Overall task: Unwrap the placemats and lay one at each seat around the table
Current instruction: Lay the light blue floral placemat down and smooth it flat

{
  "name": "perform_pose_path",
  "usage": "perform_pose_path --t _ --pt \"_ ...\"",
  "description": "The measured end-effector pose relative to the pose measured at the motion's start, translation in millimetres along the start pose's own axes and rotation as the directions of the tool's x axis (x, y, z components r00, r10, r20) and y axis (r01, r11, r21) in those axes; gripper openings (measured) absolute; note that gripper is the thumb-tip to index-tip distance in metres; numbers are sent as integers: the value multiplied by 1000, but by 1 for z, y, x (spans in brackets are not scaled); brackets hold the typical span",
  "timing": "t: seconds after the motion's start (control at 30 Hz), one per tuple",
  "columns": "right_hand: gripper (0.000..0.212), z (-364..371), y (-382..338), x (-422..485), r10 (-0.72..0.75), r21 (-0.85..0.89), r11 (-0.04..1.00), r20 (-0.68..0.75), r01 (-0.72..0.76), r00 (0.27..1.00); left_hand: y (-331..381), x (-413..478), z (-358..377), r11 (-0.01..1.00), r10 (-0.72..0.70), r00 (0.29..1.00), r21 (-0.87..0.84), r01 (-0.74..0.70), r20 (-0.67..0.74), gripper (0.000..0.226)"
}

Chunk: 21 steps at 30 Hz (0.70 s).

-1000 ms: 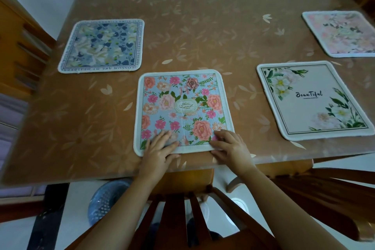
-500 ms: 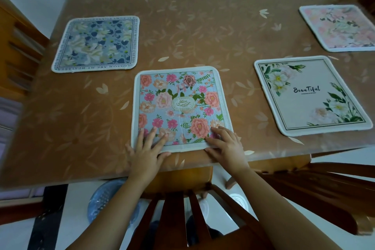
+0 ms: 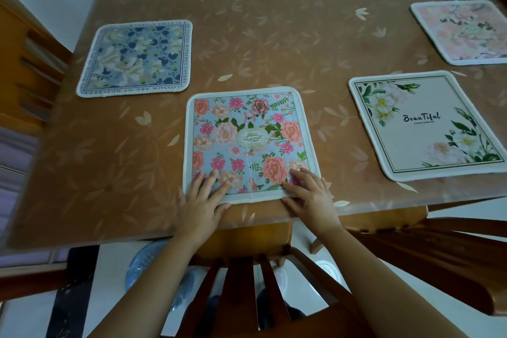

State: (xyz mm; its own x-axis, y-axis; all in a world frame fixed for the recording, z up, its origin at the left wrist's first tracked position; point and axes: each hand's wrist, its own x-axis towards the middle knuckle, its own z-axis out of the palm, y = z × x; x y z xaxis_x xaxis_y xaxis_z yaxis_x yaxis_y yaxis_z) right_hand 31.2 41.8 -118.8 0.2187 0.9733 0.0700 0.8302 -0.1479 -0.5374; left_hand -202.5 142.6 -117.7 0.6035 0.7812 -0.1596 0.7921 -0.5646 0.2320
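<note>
On floral placemat (image 3: 251,143) — left hand (image 3: 201,200), right hand (image 3: 310,195), apparently flat

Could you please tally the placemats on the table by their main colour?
Blue and white placemat: 1
Light blue placemat with pink flowers: 1
Cream placemat: 1
Pale pink placemat: 1
Total: 4

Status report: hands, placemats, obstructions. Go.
Left hand, right hand flat on near edge of floral placemat. Blue placemat, Beautiful placemat, pale pink placemat also laid, unwrapped. Chair back under the arms; no obstruction on the mat.
</note>
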Motion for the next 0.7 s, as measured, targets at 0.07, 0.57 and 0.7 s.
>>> perform_pose_path --t 0.07,0.57,0.7 --pt "28 1 0 0 12 15 1000 -7 -12 1000 -3 -2 2 999 0 1000 -41 -1 -22 58" --pt "35 5 6 3 83 112 991 -42 -78 996 -6 -8 5 987 -42 991 -162 22 -123 66" --pt "34 3 6 3 77 107 992 -37 -72 996 -7 -8 5 991 -38 992 -133 22 -119 73"
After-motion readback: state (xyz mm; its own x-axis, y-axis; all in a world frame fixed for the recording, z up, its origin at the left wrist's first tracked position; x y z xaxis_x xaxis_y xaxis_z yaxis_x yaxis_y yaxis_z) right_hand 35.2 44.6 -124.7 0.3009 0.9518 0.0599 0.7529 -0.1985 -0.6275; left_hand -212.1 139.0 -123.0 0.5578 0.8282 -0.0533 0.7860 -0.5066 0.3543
